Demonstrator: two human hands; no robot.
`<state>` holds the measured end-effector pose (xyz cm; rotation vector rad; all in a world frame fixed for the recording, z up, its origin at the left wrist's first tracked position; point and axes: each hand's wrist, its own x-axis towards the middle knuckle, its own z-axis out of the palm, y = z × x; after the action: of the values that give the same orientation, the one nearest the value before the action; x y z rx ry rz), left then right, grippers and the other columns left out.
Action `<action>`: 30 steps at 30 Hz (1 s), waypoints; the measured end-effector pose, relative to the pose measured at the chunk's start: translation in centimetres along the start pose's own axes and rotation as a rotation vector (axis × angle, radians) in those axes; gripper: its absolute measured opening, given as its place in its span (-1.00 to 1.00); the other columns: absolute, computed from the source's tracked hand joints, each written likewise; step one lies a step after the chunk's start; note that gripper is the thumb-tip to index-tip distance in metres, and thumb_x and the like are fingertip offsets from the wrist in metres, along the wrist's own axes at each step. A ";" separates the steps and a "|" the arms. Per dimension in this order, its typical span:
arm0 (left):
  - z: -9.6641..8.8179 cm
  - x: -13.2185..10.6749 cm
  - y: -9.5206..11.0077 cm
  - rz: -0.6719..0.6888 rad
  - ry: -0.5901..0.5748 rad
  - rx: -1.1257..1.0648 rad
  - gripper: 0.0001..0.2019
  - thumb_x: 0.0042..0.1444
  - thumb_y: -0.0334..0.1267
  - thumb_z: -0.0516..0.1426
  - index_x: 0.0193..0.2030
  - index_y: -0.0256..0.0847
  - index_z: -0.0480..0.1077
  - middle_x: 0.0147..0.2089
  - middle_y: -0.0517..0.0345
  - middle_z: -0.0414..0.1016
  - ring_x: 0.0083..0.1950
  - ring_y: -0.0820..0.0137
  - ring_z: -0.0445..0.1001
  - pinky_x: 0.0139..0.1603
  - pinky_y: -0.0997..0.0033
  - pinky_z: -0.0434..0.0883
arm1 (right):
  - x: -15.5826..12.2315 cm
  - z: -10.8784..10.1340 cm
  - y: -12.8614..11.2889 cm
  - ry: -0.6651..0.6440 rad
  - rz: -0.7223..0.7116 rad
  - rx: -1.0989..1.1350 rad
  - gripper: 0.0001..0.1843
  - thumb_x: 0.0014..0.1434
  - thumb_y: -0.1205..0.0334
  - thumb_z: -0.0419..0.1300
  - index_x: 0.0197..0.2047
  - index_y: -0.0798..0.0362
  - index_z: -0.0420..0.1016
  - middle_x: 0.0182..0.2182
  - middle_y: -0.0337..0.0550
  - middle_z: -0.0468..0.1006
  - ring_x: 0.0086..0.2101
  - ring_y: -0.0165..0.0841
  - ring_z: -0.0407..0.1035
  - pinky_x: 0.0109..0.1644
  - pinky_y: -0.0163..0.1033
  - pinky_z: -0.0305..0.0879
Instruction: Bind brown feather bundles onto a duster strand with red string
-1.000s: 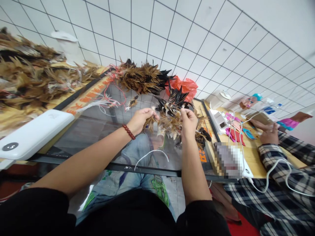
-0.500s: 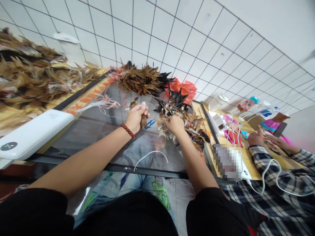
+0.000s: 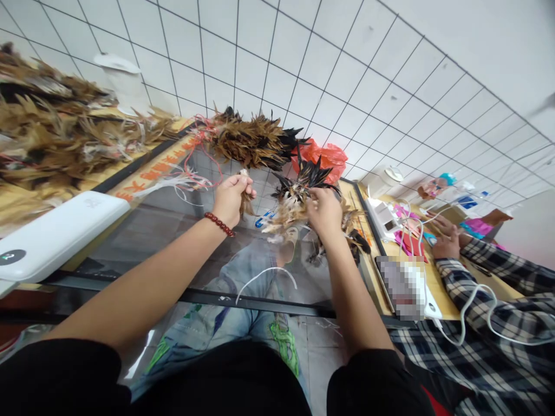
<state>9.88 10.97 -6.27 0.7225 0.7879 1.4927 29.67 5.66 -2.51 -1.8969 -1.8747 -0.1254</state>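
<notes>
My left hand is closed round a small bunch of brown feathers, whose pale ends poke out above the fingers. In the loose pile of black, brown and whitish feathers, my right hand has its fingers pinched together on some feathers; the fingertips are partly hidden. Between the two hands, a small blue-handled tool lies on the glass tabletop. Beyond the hands rests a long bundle of brown and black feathers with pink strings at its left end.
Feather bundles and a white power bank occupy the left. White strings lie near the left frame. A red plastic bag sits at the back. Rightward are a phone, white cables and a co-worker's hands.
My right hand has moved up and right within the feather pile, spreading it. My left hand has shifted slightly left with its feathers. The co-worker's hands have moved left and away from me.
</notes>
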 end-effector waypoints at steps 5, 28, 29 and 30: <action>-0.3 0.8 0.3 0.109 0.152 -0.065 -0.80 0.17 -0.43 0.04 -0.49 -0.27 0.30 -0.66 0.32 0.21 -0.63 0.57 0.29 -0.50 0.60 0.34 | -0.2 2.3 -5.7 -0.439 -0.481 -0.219 -0.65 0.23 0.39 0.00 -0.02 -0.03 0.51 -0.10 -0.04 0.49 -0.10 -0.25 0.43 -0.09 -0.24 0.30; -1.2 3.2 3.3 0.216 0.243 -0.087 -0.72 0.29 -0.46 -0.06 -0.47 -0.25 0.24 -0.66 0.33 0.17 -0.63 0.57 0.26 -0.51 0.52 0.28 | -2.0 -2.1 1.7 -0.411 -0.272 -0.213 -0.72 0.14 0.33 0.13 -0.10 0.01 0.58 -0.11 -0.09 0.59 -0.08 -0.25 0.43 -0.02 -0.24 0.26; -1.2 3.2 3.9 0.227 0.249 -0.096 -0.72 0.31 -0.47 -0.08 -0.45 -0.25 0.23 -0.65 0.34 0.16 -0.63 0.57 0.26 -0.49 0.52 0.28 | -1.6 -1.9 1.2 -0.360 -0.257 -0.194 -0.72 0.17 0.32 0.11 -0.11 0.01 0.58 -0.12 -0.09 0.59 -0.10 -0.25 0.44 -0.02 -0.24 0.26; -1.2 3.3 4.6 0.244 0.271 -0.108 -0.72 0.32 -0.47 -0.11 -0.43 -0.25 0.21 -0.66 0.35 0.14 -0.63 0.58 0.24 -0.49 0.52 0.28 | -1.3 -1.5 0.3 -0.328 -0.260 -0.174 -0.73 0.20 0.30 0.09 -0.12 0.00 0.59 -0.14 -0.10 0.59 -0.11 -0.26 0.44 -0.03 -0.24 0.26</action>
<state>6.03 14.10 -3.24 0.5561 0.8358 1.8665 30.29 3.93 -1.73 -1.8643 -2.3991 -0.0638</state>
